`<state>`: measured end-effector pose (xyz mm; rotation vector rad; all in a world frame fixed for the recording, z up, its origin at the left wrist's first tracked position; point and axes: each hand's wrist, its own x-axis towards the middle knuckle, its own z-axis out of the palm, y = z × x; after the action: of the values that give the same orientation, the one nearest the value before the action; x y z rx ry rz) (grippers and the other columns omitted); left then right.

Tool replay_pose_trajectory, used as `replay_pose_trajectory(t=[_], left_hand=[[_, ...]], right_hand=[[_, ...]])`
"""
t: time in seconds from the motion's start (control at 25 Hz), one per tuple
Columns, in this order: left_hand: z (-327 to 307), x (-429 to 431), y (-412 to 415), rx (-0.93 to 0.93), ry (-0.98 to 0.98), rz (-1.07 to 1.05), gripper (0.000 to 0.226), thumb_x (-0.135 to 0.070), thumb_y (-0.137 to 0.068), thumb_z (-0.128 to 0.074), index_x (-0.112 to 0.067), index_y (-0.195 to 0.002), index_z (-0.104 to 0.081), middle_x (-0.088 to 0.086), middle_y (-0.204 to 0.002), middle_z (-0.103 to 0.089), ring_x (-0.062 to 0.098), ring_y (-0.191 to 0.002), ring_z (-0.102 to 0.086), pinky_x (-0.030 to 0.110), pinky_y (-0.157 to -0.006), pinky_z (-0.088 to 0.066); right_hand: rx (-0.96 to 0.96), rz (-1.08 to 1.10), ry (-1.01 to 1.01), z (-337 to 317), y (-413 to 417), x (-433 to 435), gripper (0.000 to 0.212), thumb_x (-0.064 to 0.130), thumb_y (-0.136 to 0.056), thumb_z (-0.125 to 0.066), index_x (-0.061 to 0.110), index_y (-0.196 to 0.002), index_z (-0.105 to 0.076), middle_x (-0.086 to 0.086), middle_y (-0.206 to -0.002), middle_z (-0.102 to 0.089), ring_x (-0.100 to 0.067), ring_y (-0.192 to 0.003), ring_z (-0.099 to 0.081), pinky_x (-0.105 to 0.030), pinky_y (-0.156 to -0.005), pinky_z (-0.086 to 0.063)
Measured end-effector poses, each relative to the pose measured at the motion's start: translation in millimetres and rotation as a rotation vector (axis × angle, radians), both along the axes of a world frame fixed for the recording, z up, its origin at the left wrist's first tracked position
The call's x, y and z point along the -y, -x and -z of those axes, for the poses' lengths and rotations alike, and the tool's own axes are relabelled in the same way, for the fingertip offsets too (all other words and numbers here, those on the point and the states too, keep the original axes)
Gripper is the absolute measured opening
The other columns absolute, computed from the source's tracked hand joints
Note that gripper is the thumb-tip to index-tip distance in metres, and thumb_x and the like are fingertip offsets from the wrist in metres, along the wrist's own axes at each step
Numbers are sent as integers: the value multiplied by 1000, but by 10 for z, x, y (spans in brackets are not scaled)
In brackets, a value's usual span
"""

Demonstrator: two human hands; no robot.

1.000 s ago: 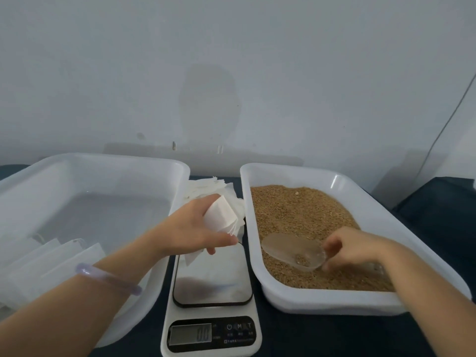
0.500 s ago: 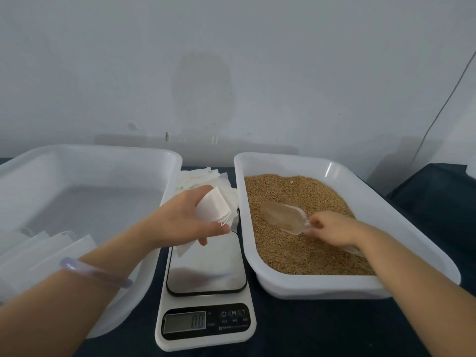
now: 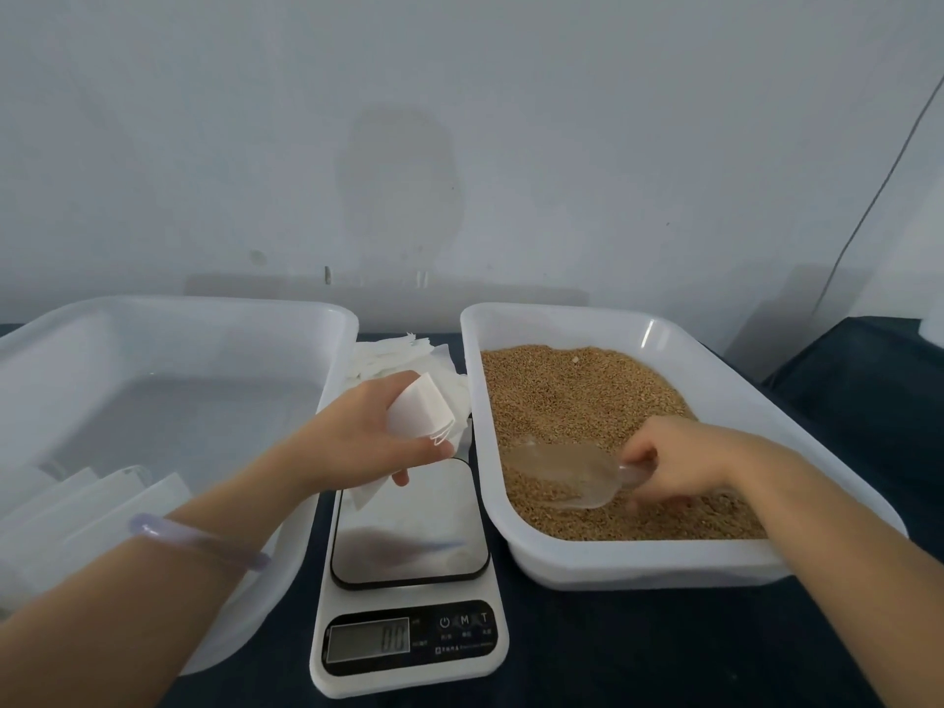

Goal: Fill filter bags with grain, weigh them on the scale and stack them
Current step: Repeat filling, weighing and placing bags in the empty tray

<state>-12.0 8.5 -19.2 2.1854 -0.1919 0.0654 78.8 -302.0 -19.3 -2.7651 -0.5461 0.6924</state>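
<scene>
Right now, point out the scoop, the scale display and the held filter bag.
scoop [image 3: 559, 470], head view, its clear bowl.
scale display [image 3: 368, 640], head view, middle of the screen.
filter bag [image 3: 421, 411], head view, its white upper face.

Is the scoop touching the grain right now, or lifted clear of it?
Touching. The head view shows the clear scoop with its bowl sunk into the grain, kernels banked along its lower edge, while the right hand grips its handle.

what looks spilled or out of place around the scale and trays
Nothing stands out. The grain lies inside its tray, none visible on the scale. The empty filter bags behind the scale form a loose, slightly untidy heap.
</scene>
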Motion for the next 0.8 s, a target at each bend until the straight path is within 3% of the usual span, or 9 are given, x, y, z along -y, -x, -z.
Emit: replay_pose_trajectory(t=[0.16,0.28,0.48,0.56,0.64,0.8], left_hand=[[6,2,2,2,-13,5,23,-27,-77,-75,-24,-92,-57,-6,-76,-64,18,-57,-67,18,-51,-46],[-2,8,7,3,-12,5,24,-26,-78,-75,-23,-95,-58,-5,-79,-64,18,-57,-67,18,-50,-46],[-3,15,12,7,-13,14,25,-26,-78,-74,-22,-96,-57,-5,-79,-64,19,-57,-67,20,-52,-47],[-1,10,12,10,-12,9,24,-26,-78,-74,-24,-93,-57,-6,-78,-64,18,-57,-67,21,-53,-47],[0,11,14,16,-4,13,24,-24,-77,-75,-23,-93,-57,-6,-78,-63,17,-56,-66,20,-52,-47],[-31,29,47,37,26,37,28,-18,-74,-79,-16,-91,-57,-5,-77,-60,10,-54,-62,21,-50,-49]], right_hand=[[86,-117,101,-45,61,85,27,32,-67,-82,36,-92,-71,14,-73,-62,-3,-70,-55,-24,-69,-47],[71,-145,109,-52,138,131,29,33,-70,-80,39,-96,-70,16,-75,-62,-3,-74,-57,-27,-74,-50],[122,-62,41,-102,187,276,30,38,-78,-73,41,-100,-53,22,-108,-59,0,-103,-57,-29,-92,-49],[217,-70,54,-98,191,342,23,39,-82,-68,41,-97,-50,23,-111,-58,0,-106,-55,-29,-96,-46],[325,-74,65,-69,205,406,20,40,-83,-66,43,-98,-53,25,-106,-58,3,-103,-54,-28,-97,-41],[324,15,-171,-31,247,535,24,31,-83,-68,42,-101,-58,22,-105,-61,2,-100,-57,-21,-88,-44]])
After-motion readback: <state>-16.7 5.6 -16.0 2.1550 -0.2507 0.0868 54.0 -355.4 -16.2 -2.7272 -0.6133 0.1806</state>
